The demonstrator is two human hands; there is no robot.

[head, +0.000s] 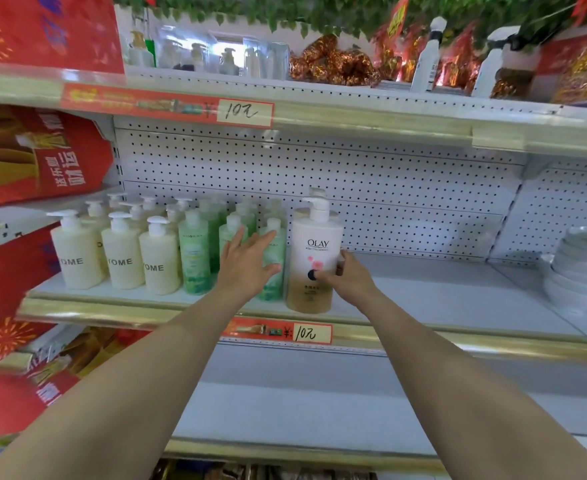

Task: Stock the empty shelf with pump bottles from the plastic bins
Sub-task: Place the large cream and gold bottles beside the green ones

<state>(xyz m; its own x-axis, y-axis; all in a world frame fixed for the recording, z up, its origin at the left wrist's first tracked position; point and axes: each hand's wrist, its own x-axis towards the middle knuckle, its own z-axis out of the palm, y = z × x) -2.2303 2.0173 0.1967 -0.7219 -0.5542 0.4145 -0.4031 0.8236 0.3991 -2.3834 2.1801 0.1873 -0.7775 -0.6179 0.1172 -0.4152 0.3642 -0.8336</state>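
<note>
A white and gold Olay pump bottle (314, 258) stands upright near the front of the middle shelf (441, 299). My right hand (345, 275) grips its lower right side. My left hand (247, 265) is spread flat against the green pump bottles (196, 254) just left of the Olay bottle, fingers apart, holding nothing. Cream pump bottles (122, 258) stand in rows at the shelf's left end. The bins are out of view.
The shelf right of the Olay bottle is bare up to a stack of white bowls (583, 271). A pegboard back wall (354, 181) closes it off. An upper shelf edge (319, 116) overhangs. Red bags (35, 157) hang at left.
</note>
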